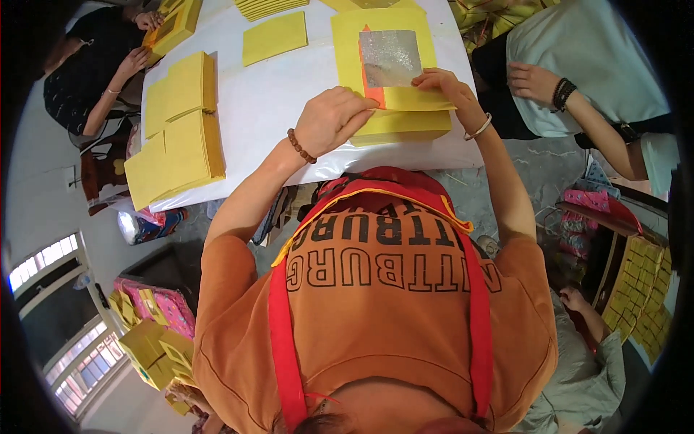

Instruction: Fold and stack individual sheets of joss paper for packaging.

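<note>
In front of me at the table's near edge lies a yellow paper sheet (347, 54) bearing a silver foil square (390, 58) with an orange strip (374, 94) along its left side. It rests on a thick stack of yellow paper (401, 129). The sheet's near edge is turned up in a fold. My left hand (336, 119) is closed, its thumb and fingers pinching the fold's left end beside the orange strip. My right hand (452, 94) grips the fold's right end, with its fingertips at the foil's lower right corner.
Yellow paper stacks (191, 137) stand on the white table (264, 108) to the left, with a thinner pile (275, 37) farther back. A co-worker's hand (134, 64) is at the far left. Another person's arm (535, 83) is close on my right.
</note>
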Motion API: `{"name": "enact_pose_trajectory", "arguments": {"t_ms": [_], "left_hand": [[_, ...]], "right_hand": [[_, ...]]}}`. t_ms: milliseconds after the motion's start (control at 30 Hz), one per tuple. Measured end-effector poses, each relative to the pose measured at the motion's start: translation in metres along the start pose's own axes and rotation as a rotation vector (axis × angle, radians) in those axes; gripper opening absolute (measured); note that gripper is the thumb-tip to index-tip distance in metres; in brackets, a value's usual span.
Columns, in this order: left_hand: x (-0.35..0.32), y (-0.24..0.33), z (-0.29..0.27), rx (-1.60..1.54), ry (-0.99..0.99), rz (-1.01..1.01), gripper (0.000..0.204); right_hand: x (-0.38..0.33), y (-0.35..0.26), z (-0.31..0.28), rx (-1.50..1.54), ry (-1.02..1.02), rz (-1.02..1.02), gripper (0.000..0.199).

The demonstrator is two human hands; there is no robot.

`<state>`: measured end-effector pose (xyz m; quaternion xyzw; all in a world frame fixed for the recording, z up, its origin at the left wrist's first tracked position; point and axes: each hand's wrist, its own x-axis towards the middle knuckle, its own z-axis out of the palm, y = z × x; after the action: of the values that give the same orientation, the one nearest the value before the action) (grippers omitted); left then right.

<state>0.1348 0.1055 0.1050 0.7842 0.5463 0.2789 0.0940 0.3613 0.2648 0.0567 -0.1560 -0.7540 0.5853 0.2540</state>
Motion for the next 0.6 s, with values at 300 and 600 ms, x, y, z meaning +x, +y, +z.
{"name": "enact_pose_trajectory", "arguments": {"t_ms": [300,600], "left_hand": [[0.001,0.017,-0.005,0.151,-0.035,0.096,0.016],[0.008,0.001,-0.008,-0.142,-0.033,-0.125,0.015]], "right_hand": [[-0.003,0.005,0.008,-0.050,0.048,-0.077,0.047],[-0.003,0.014,0.008,0.124,0.046,-0.019,0.060]]}}
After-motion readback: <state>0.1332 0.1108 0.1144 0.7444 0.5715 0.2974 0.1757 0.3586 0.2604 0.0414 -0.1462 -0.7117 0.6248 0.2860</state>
